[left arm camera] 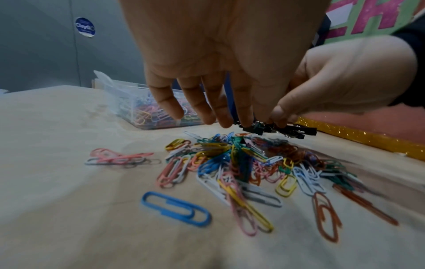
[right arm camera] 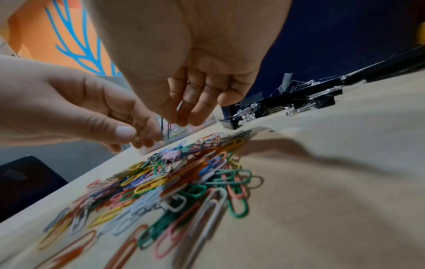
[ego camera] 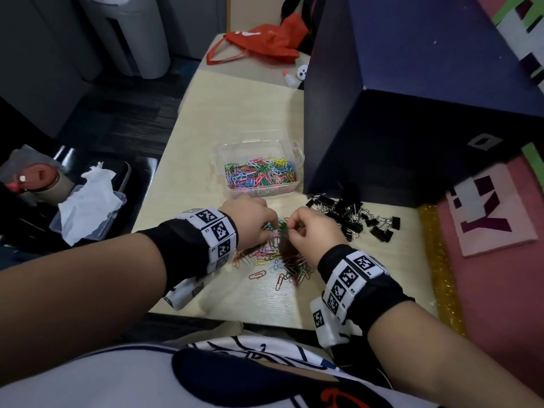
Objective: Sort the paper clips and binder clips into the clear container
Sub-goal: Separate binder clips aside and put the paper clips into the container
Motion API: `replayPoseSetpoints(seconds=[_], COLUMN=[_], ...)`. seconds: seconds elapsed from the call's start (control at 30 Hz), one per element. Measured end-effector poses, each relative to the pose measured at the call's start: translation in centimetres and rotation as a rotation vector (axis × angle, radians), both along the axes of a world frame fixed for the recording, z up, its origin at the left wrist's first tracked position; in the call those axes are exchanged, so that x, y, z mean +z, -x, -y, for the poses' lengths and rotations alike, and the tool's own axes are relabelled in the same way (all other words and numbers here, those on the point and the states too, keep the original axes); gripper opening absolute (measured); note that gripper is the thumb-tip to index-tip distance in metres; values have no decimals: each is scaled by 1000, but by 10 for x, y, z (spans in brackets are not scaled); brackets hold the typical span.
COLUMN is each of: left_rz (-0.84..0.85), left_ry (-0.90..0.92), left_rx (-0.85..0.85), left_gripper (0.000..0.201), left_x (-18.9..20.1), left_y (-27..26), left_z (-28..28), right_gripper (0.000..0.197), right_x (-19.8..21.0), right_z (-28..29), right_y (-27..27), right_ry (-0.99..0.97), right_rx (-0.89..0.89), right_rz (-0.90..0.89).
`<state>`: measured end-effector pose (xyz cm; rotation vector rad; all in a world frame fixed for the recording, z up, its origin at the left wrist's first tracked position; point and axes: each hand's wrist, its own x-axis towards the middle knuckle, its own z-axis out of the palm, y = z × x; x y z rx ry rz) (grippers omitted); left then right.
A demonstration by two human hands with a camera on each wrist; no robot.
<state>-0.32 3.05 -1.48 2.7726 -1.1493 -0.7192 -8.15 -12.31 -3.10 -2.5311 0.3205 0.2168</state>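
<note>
Both my forearms fill the bottom of the head view, each with a tagged wristband. My left hand (ego camera: 250,220) and right hand (ego camera: 315,228) meet over the loose paper clips (ego camera: 276,260) on the table (ego camera: 212,119). My right fingertips (right arm camera: 181,118) pinch a thin dark clip that hangs down; its colour is too dim to name. My left fingers (left arm camera: 202,109) point down and spread; green clips show at their tips from above, but I cannot tell whether they actually grip any. One clear container (ego camera: 290,187) stands just beyond my hands, already holding many coloured clips. One heap of black binder clips (ego camera: 356,216) lies to its right, against one dark blue box (ego camera: 412,113). Neither pile can be counted: too tangled, and my hands hide part of the loose one.
</note>
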Motion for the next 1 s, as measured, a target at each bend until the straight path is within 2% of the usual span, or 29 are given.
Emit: replayPoseSetpoints(seconds=[0.17, 0.4, 0.7, 0.9, 1.0], left_rz=[95, 170, 243, 233, 166], left_ry=[-56, -98, -37, -93, -155], left_rx=[-108, -211, -279, -259, -266], left_gripper=[30, 30, 19, 20, 15], left_x=[0, -7, -10, -5, -1], left_y=[1, 5, 11, 9, 7], left_z=[8, 15, 27, 32, 33], right_gripper=[11, 11, 13, 12, 12], right_x=[-4, -8, -12, -10, -8], right_z=[8, 14, 21, 28, 27], right_y=[1, 11, 18, 22, 20], right_ry=[92, 75, 23, -1, -14], right_rx=[-45, -92, -116, -114, -74], right_rz=[-25, -24, -28, -16, -17])
